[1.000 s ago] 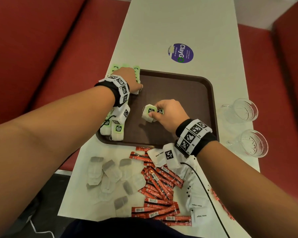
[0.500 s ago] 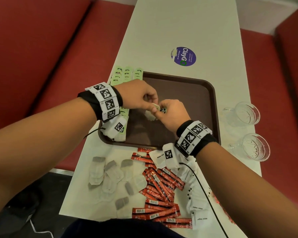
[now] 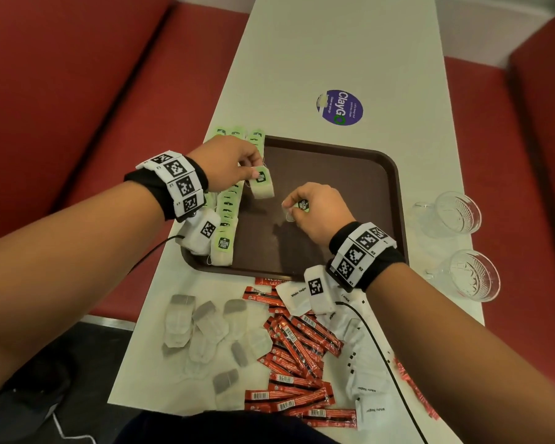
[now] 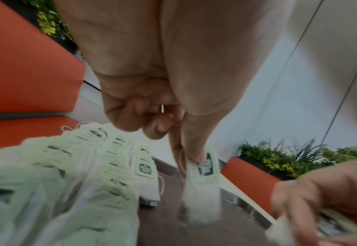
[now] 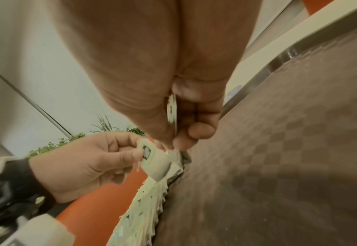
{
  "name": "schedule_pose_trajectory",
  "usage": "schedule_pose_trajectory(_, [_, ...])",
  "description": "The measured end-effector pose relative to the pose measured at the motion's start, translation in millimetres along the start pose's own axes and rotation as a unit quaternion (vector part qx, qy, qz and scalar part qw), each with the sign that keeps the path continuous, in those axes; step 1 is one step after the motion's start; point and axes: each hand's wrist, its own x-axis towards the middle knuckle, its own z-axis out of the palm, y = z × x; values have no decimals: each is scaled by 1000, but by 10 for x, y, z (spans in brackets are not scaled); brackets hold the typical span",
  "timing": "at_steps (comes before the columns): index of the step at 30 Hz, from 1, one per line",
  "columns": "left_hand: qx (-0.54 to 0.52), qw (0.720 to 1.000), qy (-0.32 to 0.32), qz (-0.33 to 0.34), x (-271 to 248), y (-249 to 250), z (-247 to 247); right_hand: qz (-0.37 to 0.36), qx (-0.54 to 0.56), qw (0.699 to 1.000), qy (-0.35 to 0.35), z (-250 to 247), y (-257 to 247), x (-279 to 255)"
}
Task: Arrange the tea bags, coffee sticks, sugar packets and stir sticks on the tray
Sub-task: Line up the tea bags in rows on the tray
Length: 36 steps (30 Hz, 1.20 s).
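Head view: left hand point(image 3: 228, 166) pinches a green-tagged tea bag point(image 3: 262, 186) at its top edge, thumb and forefinger closed on the tag end. Bag hangs below the fingertips over the left part of the brown tray point(image 3: 394, 193), just right of the row of tea bags point(image 3: 229, 213) that runs along the tray's left edge. Cannot tell whether its lower end touches the tray floor.

Left wrist view: thumb tip lies on the upper part of the tag; bag body point(image 4: 203, 196) droops below it, blurred. Other fingers curled into the palm. Row of bags point(image 4: 102, 166) lies to the left, overlapping like shingles.

Right hand point(image 3: 318, 208) is over the tray's middle, fingers curled, pinching a second tea bag point(image 3: 302, 206) by its tag. Only the dark-and-green tag and a pale edge of the bag show past the fingertips. Right wrist view: tag point(image 5: 172, 110) is held edge-on between thumb and fingers; bag body not clearly visible there. The two hands are near each other but apart.

On the white table point(image 3: 334, 43) near the person: loose pale tea bags point(image 3: 205, 328), red coffee sticks point(image 3: 298, 354), white sugar packets point(image 3: 369, 389). Two glass cups point(image 3: 458, 213) stand right of the tray. Purple sticker point(image 3: 340, 107) beyond it.
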Motion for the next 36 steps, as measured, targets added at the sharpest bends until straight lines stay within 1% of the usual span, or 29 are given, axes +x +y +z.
schedule_pose_trajectory(3, [57,997,-30,-30,141,-107,26,6,24,1000,0,-5,26,-21])
schedule_pose_trajectory(5, [66,997,-13,-49,243,-135,38,14,52,999,5,-6,31,-42])
schedule_pose_trajectory(7, [73,995,16,-66,348,-142,21,10,52,999,11,-5,30,-51])
schedule_pose_trajectory(8, [82,994,21,-72,401,-136,16,6,43,999,11,-2,30,-53])
schedule_pose_trajectory(12, [123,987,4,-101,563,-126,27,3,30,1000,5,10,34,-67])
schedule_pose_trajectory(13, [133,985,10,-109,577,-122,31,2,31,999,6,8,34,-70])
schedule_pose_trajectory(15, [153,981,34,-112,588,-108,49,0,34,999,9,4,40,-74])
schedule_pose_trajectory(17, [160,981,45,-98,580,-67,89,0,36,999,8,8,49,-75])
schedule_pose_trajectory(21, [208,974,-15,-86,551,68,223,3,34,999,7,40,47,-59])
schedule_pose_trajectory(23, [218,971,-34,-88,543,72,271,5,36,999,4,58,39,-43])
schedule_pose_trajectory(25, [212,971,-40,-103,524,49,290,13,42,999,-4,66,37,-31])
schedule_pose_trajectory(27, [206,973,-30,-104,499,62,278,19,49,999,-7,58,44,-23])
schedule_pose_trajectory(29, [181,981,-5,-72,451,122,233,18,53,998,1,42,55,-12])
schedule_pose_trajectory(31, [93,995,22,-9,360,200,183,15,54,998,13,22,63,8])
schedule_pose_trajectory(32, [46,998,27,29,285,254,155,13,51,998,20,14,66,16])
schedule_pose_trajectory(34, [-12,995,4,95,104,376,104,10,51,998,47,8,63,22])
schedule_pose_trajectory(36, [0,990,-39,136,-32,443,109,7,86,993,76,21,51,14])
